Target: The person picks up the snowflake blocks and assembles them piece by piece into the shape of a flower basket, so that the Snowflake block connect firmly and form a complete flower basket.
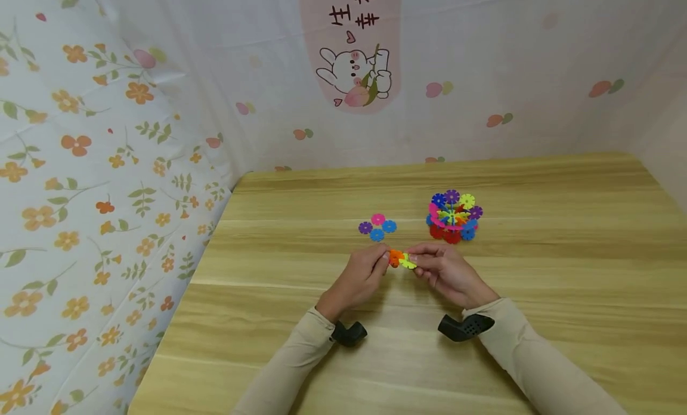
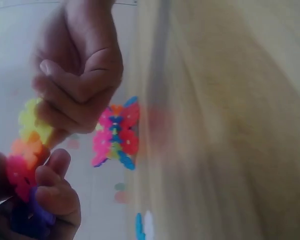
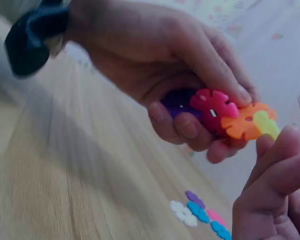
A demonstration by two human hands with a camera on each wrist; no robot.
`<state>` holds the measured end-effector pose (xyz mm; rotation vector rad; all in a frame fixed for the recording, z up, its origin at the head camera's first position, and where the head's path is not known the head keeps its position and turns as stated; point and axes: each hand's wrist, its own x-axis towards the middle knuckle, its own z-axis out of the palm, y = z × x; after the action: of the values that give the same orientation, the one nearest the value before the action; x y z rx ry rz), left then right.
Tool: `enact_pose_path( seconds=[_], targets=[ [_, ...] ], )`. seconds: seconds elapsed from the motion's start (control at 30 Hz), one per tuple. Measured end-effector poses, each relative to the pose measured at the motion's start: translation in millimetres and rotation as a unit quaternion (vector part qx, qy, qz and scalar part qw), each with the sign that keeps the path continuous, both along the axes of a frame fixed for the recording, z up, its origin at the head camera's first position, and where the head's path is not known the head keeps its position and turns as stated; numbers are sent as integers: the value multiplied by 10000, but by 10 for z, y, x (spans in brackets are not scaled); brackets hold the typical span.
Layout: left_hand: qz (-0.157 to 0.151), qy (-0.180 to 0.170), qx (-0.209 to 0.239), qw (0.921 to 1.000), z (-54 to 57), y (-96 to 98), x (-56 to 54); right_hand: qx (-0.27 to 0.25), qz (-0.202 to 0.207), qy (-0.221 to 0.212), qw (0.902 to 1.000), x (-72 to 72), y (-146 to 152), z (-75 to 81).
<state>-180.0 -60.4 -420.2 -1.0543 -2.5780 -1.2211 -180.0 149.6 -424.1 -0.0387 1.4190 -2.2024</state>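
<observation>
Both hands meet over the table on a short chain of notched plastic flower discs. My left hand (image 1: 356, 275) curls round the purple and pink end; in the right wrist view the purple disc (image 3: 182, 103) lies in its palm, with the pink disc (image 3: 213, 111) and orange disc (image 3: 249, 120) following, thumb close to the orange one. The yellow disc (image 1: 406, 261) at the other end overlaps the orange one, and my right hand (image 1: 448, 273) pinches it between thumb and fingers. Part of the chain is hidden by the left fingers.
Loose blue, purple and pink discs (image 1: 378, 219) lie just beyond the left hand; the right wrist view adds a white disc (image 3: 183, 213). An assembled multicoloured disc structure (image 1: 452, 217) stands back right on the wooden table (image 1: 563, 242). Printed cloth (image 1: 472, 57) hangs behind.
</observation>
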Motion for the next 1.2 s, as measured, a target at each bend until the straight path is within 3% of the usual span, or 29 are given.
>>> enact_pose_path(
  seconds=[0.17, 0.27, 0.37, 0.43, 0.5, 0.57, 0.63, 0.73, 0.8, 0.87, 0.9, 0.97, 1.03, 1.1, 1.2],
  targets=[
    [93, -556, -143, 9983, 39, -20, -7, 399, 161, 222, 9988, -16, -30, 1],
    [73, -699, -276, 9971, 19, -37, -3, 746, 436, 485, 9951, -32, -54, -5],
    [78, -620, -336, 9975, 4, -62, -1, 1244, 943, 885, 9838, -105, -34, -5],
    [73, -617, -299, 9976, 14, -97, -9, 1787, 1246, 1279, 9676, -208, -18, 9],
    [99, -627, -268, 9976, 29, -140, -16, 2525, 1369, 1729, 9421, -354, -29, 27],
    [70, -622, -173, 9979, 41, -175, -19, 3325, 1273, 2228, 9075, -514, -93, 37],
    [-7, -555, -108, 9984, 42, -191, -19, 4187, 1093, 2733, 8591, -664, -198, 37],
    [-218, -399, -32, 9990, 27, -188, -22, 5366, 804, 3271, 7737, -822, -374, 27],
    [-327, -327, -18, 9989, 16, -178, -24, 5920, 668, 3360, 7296, -887, -470, 12],
    [-353, -309, 0, 9989, 9, -171, -22, 6248, 569, 3367, 7022, -923, -536, -3],
    [-347, -325, 11, 9989, 8, -169, -20, 6329, 546, 3376, 6946, -937, -558, -15],
    [-333, -359, 13, 9988, 11, -170, -16, 6378, 508, 3389, 6898, -953, -584, -25],
    [-314, -399, 16, 9987, 15, -176, -14, 6301, 491, 3421, 6953, -959, -588, -25],
    [-327, -402, 8, 9987, 22, -185, -16, 6101, 519, 3380, 7148, -947, -575, -3],
    [-353, -336, -8, 9988, 35, -195, -33, 5570, 540, 3402, 7557, -900, -509, 45]
  ],
)
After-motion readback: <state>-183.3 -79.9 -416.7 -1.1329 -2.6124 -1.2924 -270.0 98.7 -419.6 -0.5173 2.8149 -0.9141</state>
